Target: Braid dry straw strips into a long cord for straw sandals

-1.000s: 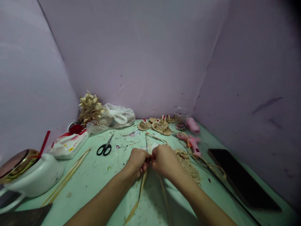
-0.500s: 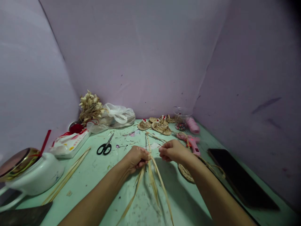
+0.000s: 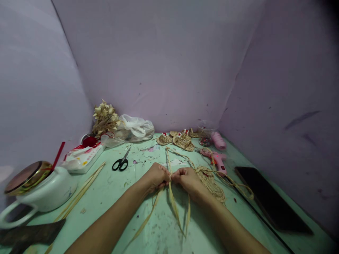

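Note:
My left hand [image 3: 156, 177] and my right hand [image 3: 186, 179] meet at the middle of the table, both closed in a pinch. Between them runs a thin plaited straw braid [image 3: 168, 161], stretching away from me across the table. Loose straw strands [image 3: 173, 204] hang from the fingers toward me, some from the left hand, some from the right. Just right of my right hand lies a flat coiled straw piece [image 3: 212, 183], joined to a length of braid that loops over the table. The exact crossing of strands is hidden by my fingertips.
Black-handled scissors [image 3: 120, 164], loose straw [image 3: 79, 194] and a white pot [image 3: 53, 187] lie leftward. At the back are a plastic bag [image 3: 136, 127], straw hats [image 3: 183, 141] and a bead tub [image 3: 206, 135]. A pink glue gun [image 3: 218, 160] and black phone [image 3: 272, 199] are rightward.
My right hand has come left and down to meet my left hand at the braid, and now pinches strands. The coiled straw piece shows more fully.

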Available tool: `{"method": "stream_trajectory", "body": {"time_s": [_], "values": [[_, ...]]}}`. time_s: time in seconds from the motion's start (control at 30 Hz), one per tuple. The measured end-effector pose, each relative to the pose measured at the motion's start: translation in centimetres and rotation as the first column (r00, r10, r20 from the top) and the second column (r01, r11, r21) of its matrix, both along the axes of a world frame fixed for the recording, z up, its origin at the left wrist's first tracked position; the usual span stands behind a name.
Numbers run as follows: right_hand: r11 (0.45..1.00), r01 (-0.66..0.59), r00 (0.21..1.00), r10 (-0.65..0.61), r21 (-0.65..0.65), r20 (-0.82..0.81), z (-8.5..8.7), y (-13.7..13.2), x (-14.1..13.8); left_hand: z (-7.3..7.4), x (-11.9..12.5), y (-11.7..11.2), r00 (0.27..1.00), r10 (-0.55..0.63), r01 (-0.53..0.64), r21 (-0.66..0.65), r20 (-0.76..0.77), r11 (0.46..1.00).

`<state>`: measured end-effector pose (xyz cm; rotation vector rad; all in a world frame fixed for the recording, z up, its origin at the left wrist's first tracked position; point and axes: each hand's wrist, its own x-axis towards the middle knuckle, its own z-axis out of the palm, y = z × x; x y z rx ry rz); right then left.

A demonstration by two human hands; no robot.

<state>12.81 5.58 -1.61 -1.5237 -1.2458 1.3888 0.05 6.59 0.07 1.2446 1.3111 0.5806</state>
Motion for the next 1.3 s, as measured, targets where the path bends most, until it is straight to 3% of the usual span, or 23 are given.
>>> {"method": "stream_trajectory", "body": {"time_s": [0.17, 0.3, 0.4, 0.47, 0.6, 0.67, 0.7, 0.77, 0.83, 0.93, 0.97, 1.1, 1.3], "values": [[0.999, -0.001, 0.999, 0.003, 0.045, -0.038, -1.2, 0.0, -0.1, 0.8, -0.5, -0.2, 0.981, -0.068, 0.067, -0.014, -0.183, 0.998], [0.998, 0.006, 0.997, -0.001, 0.057, -0.082, -0.9, 0.0, -0.2, 1.7, -0.1, -0.8, 0.952, -0.057, 0.059, -0.001, -0.3, 0.998], [1.0, 0.014, 0.991, -0.012, 0.017, -0.133, -0.4, -0.1, -0.1, 1.5, 0.7, -1.5, 0.921, -0.068, 0.094, 0.049, -0.384, 0.994], [1.0, 0.011, 0.99, -0.011, 0.0, -0.143, -0.3, -0.2, 0.0, 1.0, 1.4, -2.0, 0.871, -0.02, 0.099, 0.137, -0.49, 0.986], [1.0, -0.006, 0.989, 0.009, 0.017, -0.146, -0.6, -0.1, 0.1, -0.1, 2.6, -3.1, 0.779, 0.231, 0.039, 0.413, -0.583, 0.91], [0.999, -0.037, 0.986, 0.04, 0.025, -0.165, -0.7, -0.1, 0.2, -0.4, 2.8, -3.5, 0.792, 0.258, 0.045, 0.474, -0.554, 0.879], [0.998, -0.053, 0.983, 0.057, 0.023, -0.177, -0.7, -0.1, 0.2, -0.5, 2.6, -3.5, 0.817, 0.218, 0.074, 0.472, -0.534, 0.878], [0.996, -0.085, 0.976, 0.086, 0.014, -0.202, -0.6, -0.1, 0.5, -0.5, 1.7, -3.3, 0.879, 0.093, 0.122, 0.408, -0.468, 0.905], [0.994, -0.113, 0.969, 0.112, 0.007, -0.22, -0.4, 0.0, 0.7, -0.3, 0.5, -2.7, 0.938, 0.044, 0.064, 0.295, -0.344, 0.953], [0.983, -0.182, 0.954, 0.175, -0.008, -0.244, -0.2, 0.0, 1.1, 0.2, -0.7, -1.7, 0.961, 0.265, -0.247, 0.184, -0.08, 0.951], [0.979, -0.203, 0.949, 0.194, -0.01, -0.249, -0.1, 0.0, 1.1, 0.3, -0.7, -1.5, 0.959, 0.285, -0.283, 0.118, 0.0, 0.952], [0.968, -0.251, 0.94, 0.245, 0.008, -0.236, -0.3, 0.1, 1.1, 0.4, 0.7, -1.1, 0.974, 0.19, -0.18, -0.091, 0.122, 0.979], [0.967, -0.247, 0.956, 0.253, 0.058, -0.151, -0.7, 0.0, 1.0, -0.3, 1.2, -1.1, 0.987, 0.136, -0.122, -0.151, 0.087, 0.981]]}}
